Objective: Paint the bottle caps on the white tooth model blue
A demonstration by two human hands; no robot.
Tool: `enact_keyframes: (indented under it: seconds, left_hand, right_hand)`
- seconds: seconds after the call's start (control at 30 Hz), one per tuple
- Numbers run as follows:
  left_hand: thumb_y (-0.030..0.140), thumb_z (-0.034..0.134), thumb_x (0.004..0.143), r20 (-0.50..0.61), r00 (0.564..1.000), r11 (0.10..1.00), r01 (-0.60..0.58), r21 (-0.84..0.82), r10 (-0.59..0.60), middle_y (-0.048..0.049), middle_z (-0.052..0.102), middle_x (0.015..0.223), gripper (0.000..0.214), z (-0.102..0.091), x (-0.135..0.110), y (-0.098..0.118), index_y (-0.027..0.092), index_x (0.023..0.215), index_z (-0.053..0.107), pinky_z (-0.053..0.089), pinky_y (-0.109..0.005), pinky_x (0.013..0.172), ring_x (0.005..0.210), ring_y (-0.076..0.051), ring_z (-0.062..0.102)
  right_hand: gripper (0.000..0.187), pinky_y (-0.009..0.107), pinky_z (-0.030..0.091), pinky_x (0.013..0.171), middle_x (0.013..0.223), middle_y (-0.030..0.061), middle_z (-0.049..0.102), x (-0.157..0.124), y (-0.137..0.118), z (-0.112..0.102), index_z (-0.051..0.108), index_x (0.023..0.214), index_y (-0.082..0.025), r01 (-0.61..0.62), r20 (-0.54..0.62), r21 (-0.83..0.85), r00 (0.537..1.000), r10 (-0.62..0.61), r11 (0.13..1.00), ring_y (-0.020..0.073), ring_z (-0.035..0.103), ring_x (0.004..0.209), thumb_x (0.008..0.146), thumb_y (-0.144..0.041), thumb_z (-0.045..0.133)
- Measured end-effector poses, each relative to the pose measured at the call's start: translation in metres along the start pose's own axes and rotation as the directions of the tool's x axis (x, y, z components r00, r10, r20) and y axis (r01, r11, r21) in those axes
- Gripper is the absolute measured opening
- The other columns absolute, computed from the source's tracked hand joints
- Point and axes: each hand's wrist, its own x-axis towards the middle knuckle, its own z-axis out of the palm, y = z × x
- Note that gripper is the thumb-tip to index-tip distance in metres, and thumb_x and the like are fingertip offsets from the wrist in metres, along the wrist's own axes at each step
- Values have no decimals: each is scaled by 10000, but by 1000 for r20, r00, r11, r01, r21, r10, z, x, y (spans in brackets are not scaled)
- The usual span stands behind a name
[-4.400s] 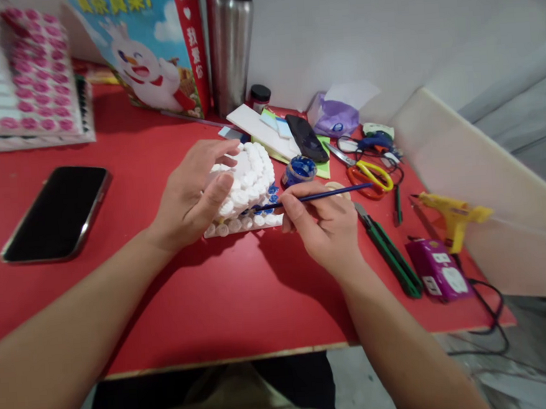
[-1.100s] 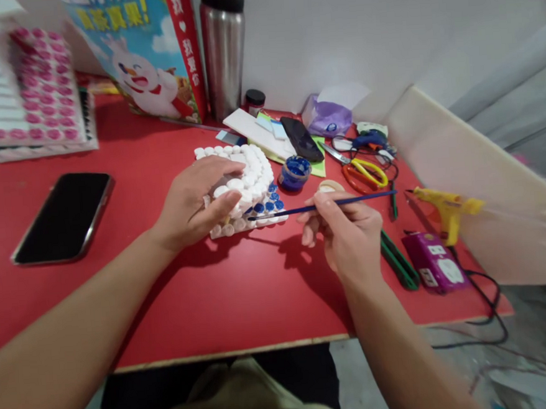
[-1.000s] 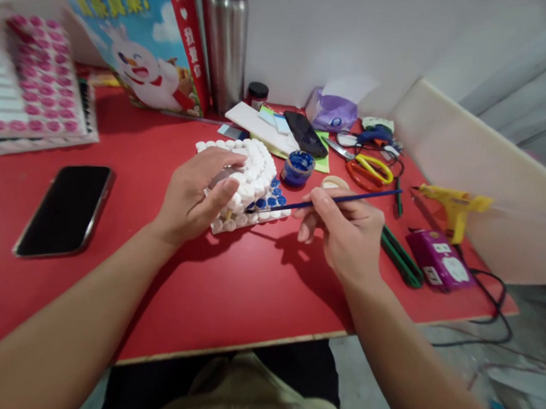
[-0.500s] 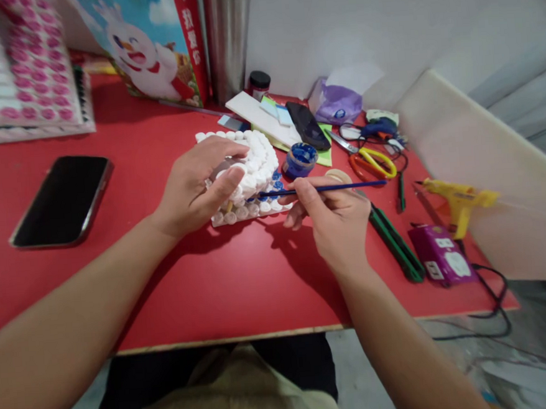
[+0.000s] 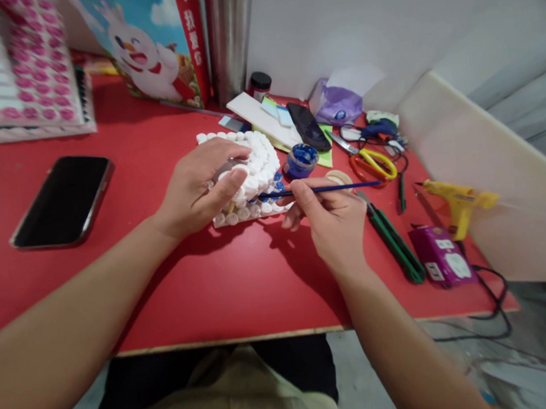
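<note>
A white model made of small round caps [image 5: 258, 162] stands on the red table [image 5: 222, 276]; a few caps near its lower right are painted blue. My left hand [image 5: 197, 188] is curled over its left side, gripping it. My right hand [image 5: 330, 219] pinches a thin blue paintbrush [image 5: 328, 189], whose tip touches the blue caps. A small open pot of blue paint [image 5: 300, 159] sits just behind the brush.
A black phone [image 5: 62, 200] lies at the left. Scissors [image 5: 368, 160], a green cutter [image 5: 390, 237], a yellow glue gun [image 5: 457, 204] and a purple box [image 5: 440, 261] crowd the right side. A steel flask [image 5: 229, 39] and a picture box [image 5: 144, 45] stand at the back.
My right hand has moved left, bringing the brush tip back onto the blue caps. My left hand has kept its grip on the model.
</note>
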Motion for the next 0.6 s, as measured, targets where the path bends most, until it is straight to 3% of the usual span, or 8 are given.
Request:
enact_keyframes:
  seconds: [0.17, 0.4, 0.6]
  left_hand:
    - [657, 449, 1080, 9, 1000, 1000, 14, 8, -14, -97, 769, 1241, 539, 0, 0, 0, 207, 1202, 720, 535, -537, 1110, 1218, -296, 692]
    - [667, 432, 1074, 30, 997, 998, 67, 16, -68, -109, 769, 1253, 518, -2, 1, 5, 263, 1211, 725, 534, -537, 1132, 1243, -311, 693]
    - [650, 459, 1079, 29, 999, 999, 42, 4, -43, -100, 766, 1265, 519, -2, 0, 4, 227, 1217, 726, 529, -540, 1125, 1238, -304, 689]
  right_hand:
    - [222, 225, 558, 440, 677, -8, 783, 1, -2, 0, 774, 871, -195, -16, 4, -5, 1000, 16, 1000, 120, 692, 459, 960, -398, 786]
    - [240, 225, 552, 441, 637, -16, 759, 0, -2, -1, 776, 858, -193, -17, -20, -52, 1000, 16, 999, 113, 670, 447, 968, -406, 775]
    - [250, 235, 553, 451, 636, -10, 761, 0, -2, -2, 776, 848, -189, -16, -8, -44, 1000, 16, 999, 120, 674, 455, 976, -403, 772]
